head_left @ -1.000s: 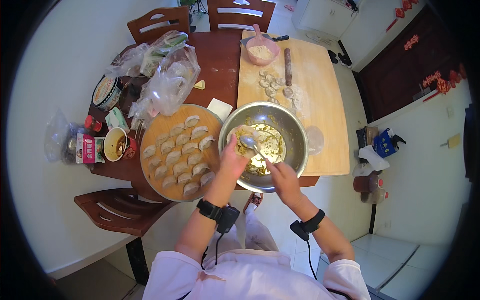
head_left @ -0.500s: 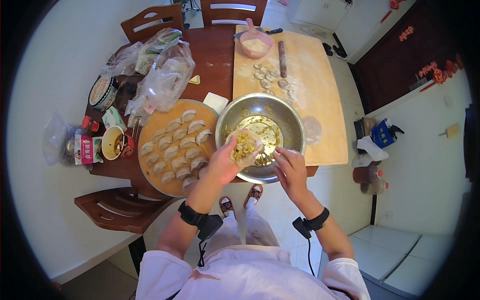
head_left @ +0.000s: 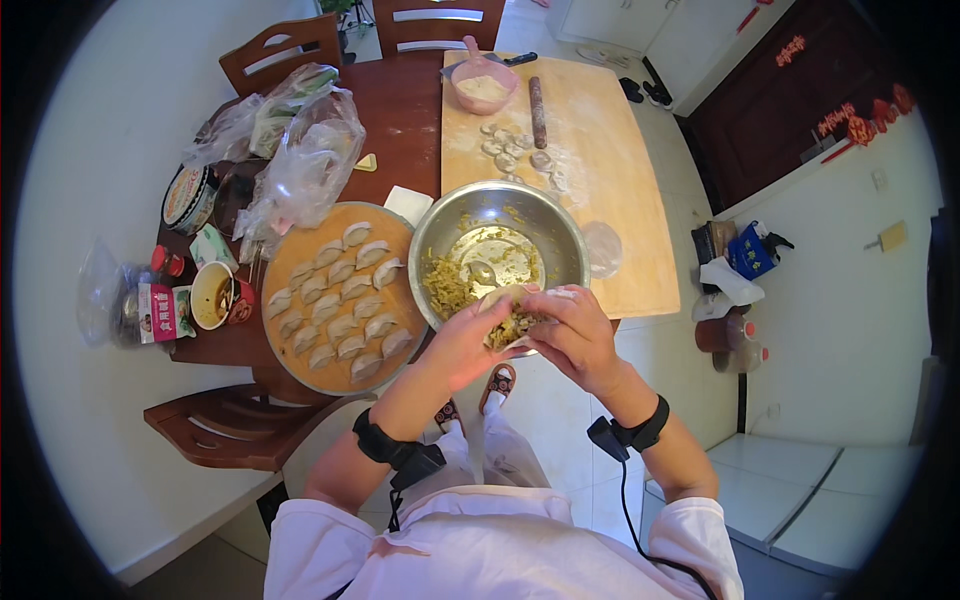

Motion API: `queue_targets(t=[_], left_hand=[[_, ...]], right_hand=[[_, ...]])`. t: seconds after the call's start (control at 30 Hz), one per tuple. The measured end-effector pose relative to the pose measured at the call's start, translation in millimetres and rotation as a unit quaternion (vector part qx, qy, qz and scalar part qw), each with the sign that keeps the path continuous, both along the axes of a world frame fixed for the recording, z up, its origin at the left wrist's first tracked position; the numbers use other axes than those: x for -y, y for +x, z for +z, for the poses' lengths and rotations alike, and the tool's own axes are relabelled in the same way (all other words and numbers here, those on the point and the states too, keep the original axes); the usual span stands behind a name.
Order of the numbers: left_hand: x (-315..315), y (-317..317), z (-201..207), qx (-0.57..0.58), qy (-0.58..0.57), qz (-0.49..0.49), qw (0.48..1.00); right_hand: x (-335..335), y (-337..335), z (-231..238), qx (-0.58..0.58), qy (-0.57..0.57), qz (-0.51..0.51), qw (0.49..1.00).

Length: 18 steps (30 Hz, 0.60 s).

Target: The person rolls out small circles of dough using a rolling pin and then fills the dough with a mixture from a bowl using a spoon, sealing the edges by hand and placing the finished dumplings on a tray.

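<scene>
Over the near rim of a steel mixing bowl (head_left: 566, 235), both my hands are on one dumpling wrapper (head_left: 497, 297) with chopped yellow-green filling (head_left: 512, 328) showing in it. My left hand (head_left: 462, 346) cups it from the left, thumb along its edge. From the right, the fingers of my right hand (head_left: 580, 345) pinch the wrapper's edge, partly folding it up. A spoon (head_left: 482, 272) lies in the bowl, its handle hidden; more filling is heaped at the bowl's left. Left of the bowl, rows of folded dumplings (head_left: 355, 287) sit on a round wooden board (head_left: 285, 250).
A floured wooden board (head_left: 630, 230) at the right bears a rolling pin (head_left: 538, 112), small dough discs (head_left: 507, 160), a rolled wrapper (head_left: 602, 249) and a pink flour scoop (head_left: 482, 88). Plastic bags (head_left: 318, 150), a round tin (head_left: 189, 197) and a paper cup (head_left: 212, 295) crowd the left.
My right hand has let go of the spoon, which now lies in the bowl, and has taken the wrapper's edge. The hands have come together, and the wrapper is lower and partly folded.
</scene>
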<state>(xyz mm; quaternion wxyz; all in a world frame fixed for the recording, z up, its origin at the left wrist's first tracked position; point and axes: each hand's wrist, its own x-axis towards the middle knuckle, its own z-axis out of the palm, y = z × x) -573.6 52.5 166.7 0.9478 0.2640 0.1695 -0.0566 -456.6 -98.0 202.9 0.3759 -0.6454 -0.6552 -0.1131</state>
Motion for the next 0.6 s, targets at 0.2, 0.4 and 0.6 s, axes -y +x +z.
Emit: queue_targets(t=[0.2,0.4,0.6], left_hand=[[10.0,2.6,7.1,0.036,0.044,0.004,0.998],[15.9,6.5,10.5,0.188,0.311,0.053,0.93],[8.3,22.5,13.5,0.177,0.375,0.033,0.909]], right_hand=[[-12.1,1.8,9.2,-0.056,0.038,-0.039,0.997],[-14.8,16.4,13.9,-0.056,0.04,-0.059,0.996],[-19.5,29.6,21.1,-0.074,0.042,-0.065,0.994]])
